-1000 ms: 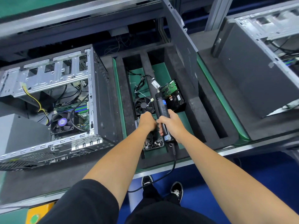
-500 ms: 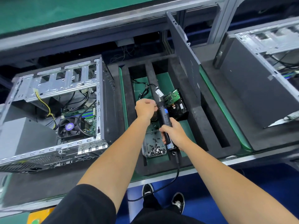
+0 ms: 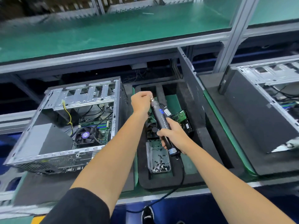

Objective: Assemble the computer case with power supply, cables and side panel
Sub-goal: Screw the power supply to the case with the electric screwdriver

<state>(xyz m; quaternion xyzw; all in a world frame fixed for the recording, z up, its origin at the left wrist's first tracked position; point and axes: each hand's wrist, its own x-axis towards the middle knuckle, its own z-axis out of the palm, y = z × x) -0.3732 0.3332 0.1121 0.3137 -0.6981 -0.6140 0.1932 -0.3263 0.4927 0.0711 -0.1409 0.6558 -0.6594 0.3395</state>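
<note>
A green-topped shelf (image 3: pixel 113 29) on grey metal posts (image 3: pixel 233 29) filled the upper frame. Below it ran the desk (image 3: pixel 182 194), edged with a metal rail. Blue floor (image 3: pixel 210 210) showed along the bottom, left and right.

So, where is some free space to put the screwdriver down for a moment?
Bare black foam lies in front of the open case, and between the upright side panel and the right-hand case. The middle foam tray is crowded: screw box, fan, hard drive, both hands.
</note>
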